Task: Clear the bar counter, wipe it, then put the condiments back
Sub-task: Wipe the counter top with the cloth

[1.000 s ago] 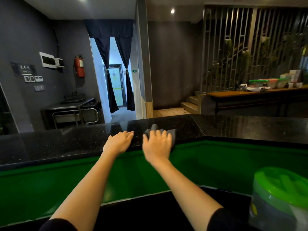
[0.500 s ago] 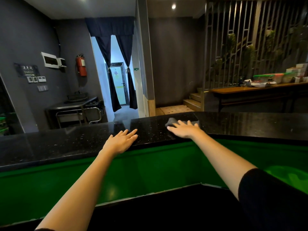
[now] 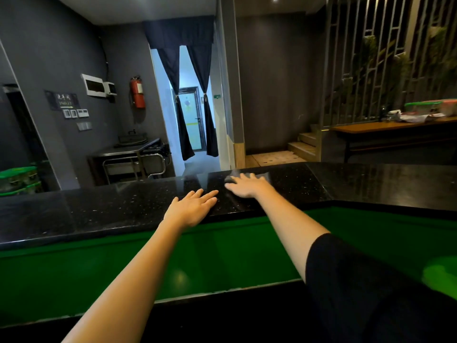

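The black speckled bar counter (image 3: 371, 184) runs across the view above a green front panel (image 3: 99, 268). My right hand (image 3: 249, 185) lies flat on the counter near its far edge, pressing down a grey cloth (image 3: 228, 179) that is almost fully hidden under the fingers. My left hand (image 3: 195, 206) rests palm down on the counter's near edge, fingers spread, holding nothing. No condiments stand on the counter in this view.
A blurred green lid (image 3: 440, 276) shows at the lower right below the counter. Green-lidded containers (image 3: 17, 178) sit at far left. A steel trolley (image 3: 133, 159) stands behind the counter, a wooden table (image 3: 395, 126) with boxes at right.
My right hand slid the cloth to the right and farther out, then back leftwards along the far edge. My left hand stayed on the near edge.
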